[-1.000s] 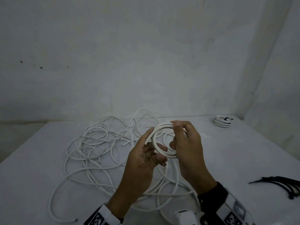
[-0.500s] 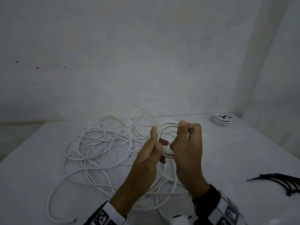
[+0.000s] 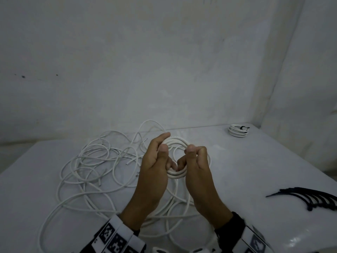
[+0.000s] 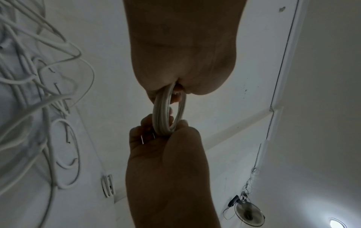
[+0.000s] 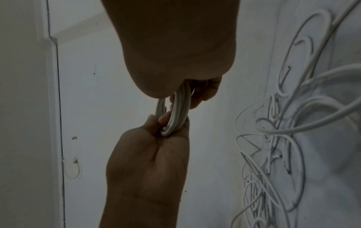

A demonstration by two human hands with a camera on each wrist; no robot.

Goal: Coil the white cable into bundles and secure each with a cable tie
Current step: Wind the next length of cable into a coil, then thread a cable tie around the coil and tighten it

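Note:
I hold a small coil of white cable (image 3: 176, 174) upright above the table, between both hands. My left hand (image 3: 158, 157) grips the coil's left side, thumb in front and fingers curled behind. My right hand (image 3: 196, 157) grips its right side with fingers curled round the loops. The left wrist view shows the coil (image 4: 162, 120) edge-on between my left palm and the right hand (image 4: 156, 138) below. The right wrist view shows the coil (image 5: 175, 117) held by the left hand (image 5: 156, 146). A loose tangle of white cable (image 3: 94, 161) lies on the table to the left and beneath my hands.
A finished white bundle (image 3: 238, 132) with a black tie sits at the table's far right corner. Several black cable ties (image 3: 313, 199) lie near the right edge. White walls stand close behind and to the right of the white table (image 3: 255, 170).
Both hands have shifted on the coil: the left has moved up its left side, the right has curled round its right side. The coil now faces me more squarely.

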